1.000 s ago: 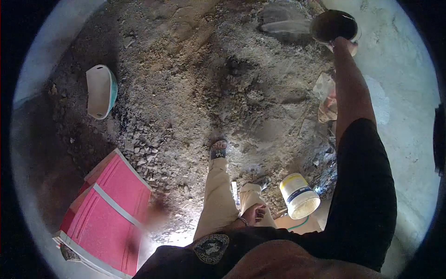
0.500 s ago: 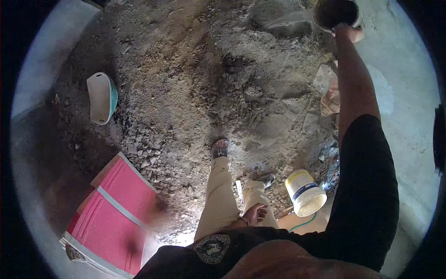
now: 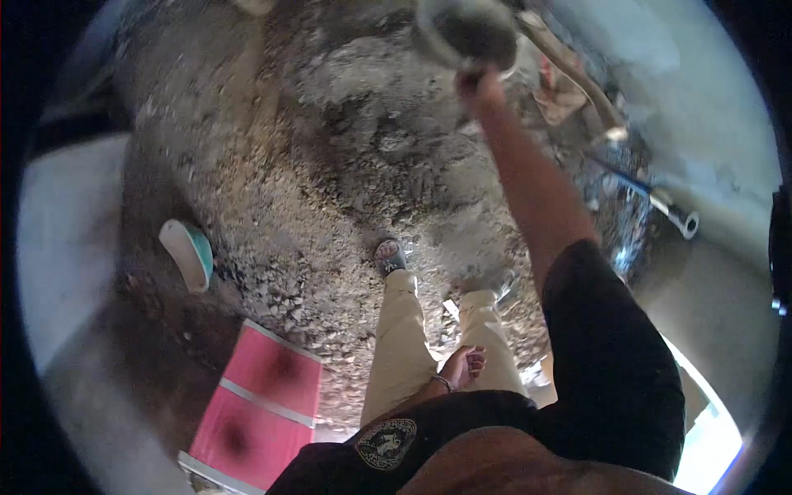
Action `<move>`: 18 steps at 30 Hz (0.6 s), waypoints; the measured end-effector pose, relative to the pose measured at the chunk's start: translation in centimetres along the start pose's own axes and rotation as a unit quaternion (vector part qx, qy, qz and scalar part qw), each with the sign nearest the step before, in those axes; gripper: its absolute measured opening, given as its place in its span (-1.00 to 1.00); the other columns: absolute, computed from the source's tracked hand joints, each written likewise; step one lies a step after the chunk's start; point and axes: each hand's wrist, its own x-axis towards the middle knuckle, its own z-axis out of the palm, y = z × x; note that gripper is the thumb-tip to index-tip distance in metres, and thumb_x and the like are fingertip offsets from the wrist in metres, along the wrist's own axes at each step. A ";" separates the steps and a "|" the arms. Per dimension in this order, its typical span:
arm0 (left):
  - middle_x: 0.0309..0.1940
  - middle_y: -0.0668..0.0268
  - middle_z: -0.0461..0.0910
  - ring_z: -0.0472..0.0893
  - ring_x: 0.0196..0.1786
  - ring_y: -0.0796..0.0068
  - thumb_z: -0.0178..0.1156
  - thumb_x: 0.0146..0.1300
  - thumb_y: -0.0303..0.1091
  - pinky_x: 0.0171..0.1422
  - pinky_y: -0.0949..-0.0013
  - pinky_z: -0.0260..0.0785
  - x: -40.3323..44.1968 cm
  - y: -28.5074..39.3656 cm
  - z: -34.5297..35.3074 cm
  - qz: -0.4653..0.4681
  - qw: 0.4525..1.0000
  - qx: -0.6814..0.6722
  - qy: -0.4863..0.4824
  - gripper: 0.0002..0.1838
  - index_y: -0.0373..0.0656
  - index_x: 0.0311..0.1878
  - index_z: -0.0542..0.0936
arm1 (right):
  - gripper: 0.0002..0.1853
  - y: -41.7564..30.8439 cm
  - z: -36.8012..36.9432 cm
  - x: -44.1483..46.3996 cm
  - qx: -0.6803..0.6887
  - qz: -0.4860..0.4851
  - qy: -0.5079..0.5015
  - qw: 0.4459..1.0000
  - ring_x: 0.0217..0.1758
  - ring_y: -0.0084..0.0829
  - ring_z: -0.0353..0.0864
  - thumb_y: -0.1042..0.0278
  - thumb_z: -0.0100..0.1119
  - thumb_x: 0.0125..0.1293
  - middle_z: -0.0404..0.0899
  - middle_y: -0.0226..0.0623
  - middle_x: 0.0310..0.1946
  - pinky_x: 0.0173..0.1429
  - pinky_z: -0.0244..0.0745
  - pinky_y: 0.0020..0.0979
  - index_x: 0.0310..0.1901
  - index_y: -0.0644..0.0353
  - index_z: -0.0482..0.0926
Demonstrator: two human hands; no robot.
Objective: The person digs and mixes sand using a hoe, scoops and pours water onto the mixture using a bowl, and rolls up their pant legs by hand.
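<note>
My right arm reaches forward over the rubble. My right hand [image 3: 483, 81] is closed on the near edge of a round bucket [image 3: 431, 29], which is blurred and dark inside; whether it grips the rim or a handle I cannot tell. My left hand [image 3: 464, 367] hangs low in front of my thigh, its fingers loosely curled and apart with nothing in them. Below the bucket spreads broken earth and stone [image 3: 355, 115]. To the right of the bucket lie a wooden handle [image 3: 569, 62] and a crumpled brownish bag [image 3: 559, 99].
On the left lies a curved white and teal plastic piece [image 3: 190, 254]. A pink panel with grey strips [image 3: 256, 404] stands lower left. A blue pole with a ringed end [image 3: 652, 196] lies by the right wall [image 3: 709, 157]. My sandalled foot [image 3: 389, 256] stands on rubble.
My right hand and the bucket have swung left across the view. The whole view has turned, bringing the wooden handle and blue pole into sight. The white bucket near my legs no longer shows.
</note>
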 end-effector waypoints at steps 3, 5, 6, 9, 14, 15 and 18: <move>-0.38 0.28 0.54 0.52 -0.36 0.43 -0.08 0.29 -0.11 -0.28 0.34 0.39 0.3 -0.3 2.0 0.052 0.997 0.035 0.048 -0.67 -0.15 -0.11 0.48 | -0.72 1.3 -11.8 -8.8 -0.009 0.085 0.054 0.995 -0.54 -0.30 0.44 0.17 -0.07 0.29 0.38 -0.17 -0.48 -0.43 0.45 -0.23 -0.23 0.26 0.29; -0.36 0.25 0.55 0.53 -0.36 0.40 -0.08 0.29 -0.13 -0.26 0.29 0.41 2.9 -2.2 0.1 0.059 0.994 0.075 0.046 -0.69 -0.14 -0.12 0.49 | -0.68 1.9 -23.9 -12.7 -0.336 -0.038 0.032 0.941 -0.52 -0.34 0.44 0.20 -0.03 0.26 0.37 -0.18 -0.47 -0.44 0.44 -0.31 -0.12 0.26 0.24; -0.36 0.24 0.56 0.54 -0.39 0.37 -0.09 0.29 -0.14 -0.26 0.26 0.42 3.7 -3.0 0.8 0.071 0.984 0.102 0.130 -0.70 -0.13 -0.12 0.48 | -0.66 0.8 -29.2 -16.2 -0.437 -0.068 0.057 0.895 -0.51 -0.35 0.43 0.21 -0.02 0.25 0.37 -0.19 -0.47 -0.45 0.43 -0.33 -0.08 0.27 0.22; -0.31 0.25 0.55 0.53 -0.28 0.34 -0.07 0.26 -0.07 -0.22 0.20 0.43 3.6 -3.4 4.6 0.031 0.993 0.078 0.085 -0.65 -0.13 -0.10 0.46 | -0.56 -6.8 -34.0 -30.2 -0.232 0.034 0.193 0.953 -0.40 -0.41 0.45 0.34 0.01 0.17 0.42 -0.21 -0.38 -0.40 0.44 -0.39 0.05 0.27 0.15; -0.33 0.32 0.52 0.50 -0.27 0.36 -0.10 0.26 -0.04 -0.14 0.17 0.38 6.0 -4.2 5.6 0.000 0.988 0.040 0.149 -0.63 -0.08 -0.04 0.44 | -0.68 -13.6 -50.4 -43.9 -0.326 -0.118 0.338 0.875 -0.36 -0.47 0.39 0.28 0.00 0.14 0.40 -0.28 -0.40 -0.32 0.36 -0.41 -0.15 0.34 0.36; -0.34 0.32 0.49 0.48 -0.28 0.38 -0.10 0.25 -0.05 -0.13 0.20 0.36 6.6 -4.7 5.3 0.007 0.980 0.085 0.180 -0.64 -0.07 -0.05 0.45 | -0.71 -14.0 -54.6 -45.4 -0.343 -0.170 0.374 0.845 -0.33 -0.46 0.38 0.24 -0.02 0.16 0.39 -0.26 -0.40 -0.29 0.34 -0.38 -0.25 0.34 0.39; -0.34 0.33 0.44 0.41 -0.29 0.40 -0.11 0.25 -0.09 -0.13 0.29 0.32 7.5 -4.8 4.9 -0.001 0.946 0.197 0.256 -0.64 -0.06 0.00 0.45 | -0.61 -17.6 -57.5 -44.5 -0.131 -0.228 0.457 0.850 0.00 -0.35 0.30 0.27 -0.07 0.19 0.26 -0.26 -0.02 -0.05 0.35 -0.28 0.04 0.17 0.22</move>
